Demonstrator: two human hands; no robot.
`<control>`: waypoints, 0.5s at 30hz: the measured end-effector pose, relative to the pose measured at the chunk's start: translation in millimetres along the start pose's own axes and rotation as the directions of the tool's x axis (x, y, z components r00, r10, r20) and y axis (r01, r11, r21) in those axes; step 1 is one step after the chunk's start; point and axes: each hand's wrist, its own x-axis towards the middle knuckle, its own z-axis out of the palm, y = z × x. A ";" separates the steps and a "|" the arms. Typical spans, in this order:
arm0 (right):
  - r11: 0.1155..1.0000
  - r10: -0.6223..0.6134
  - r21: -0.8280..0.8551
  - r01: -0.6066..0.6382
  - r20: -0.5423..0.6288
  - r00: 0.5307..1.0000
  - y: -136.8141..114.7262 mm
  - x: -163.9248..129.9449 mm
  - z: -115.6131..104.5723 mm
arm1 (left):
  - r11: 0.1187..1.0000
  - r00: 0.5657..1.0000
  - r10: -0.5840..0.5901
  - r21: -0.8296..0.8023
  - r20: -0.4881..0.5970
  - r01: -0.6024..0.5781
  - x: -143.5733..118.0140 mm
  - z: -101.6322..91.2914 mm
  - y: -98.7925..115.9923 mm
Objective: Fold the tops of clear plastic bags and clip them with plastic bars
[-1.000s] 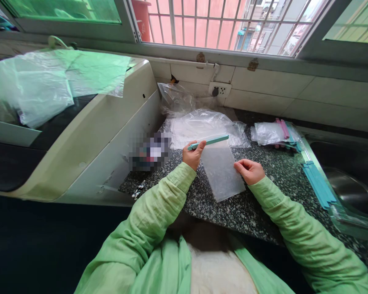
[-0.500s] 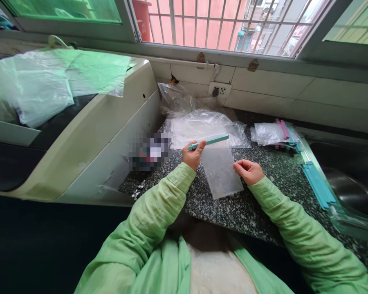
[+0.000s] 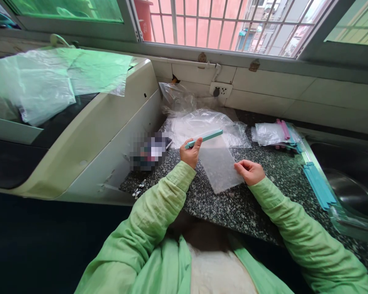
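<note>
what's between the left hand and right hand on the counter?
Head view: a clear plastic bag spans the gap. The left hand holds its teal strip; the right hand pinches its edge.

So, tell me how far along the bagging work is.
Done, by the look of it: a small pile of clear bags with pink and teal strips lies by the wall. In hand: the left hand grips a teal strip at the top of a clear bag, and the right hand pinches that bag's edge. Left: loose teal strips by the sink and a heap of clear plastic.
</note>
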 end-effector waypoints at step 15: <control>0.995 -0.068 -0.063 0.071 0.045 0.997 6.1 -0.1 1.5 | 1.000 1.000 -0.012 -0.020 -0.023 0.012 -0.4 1.0 2.2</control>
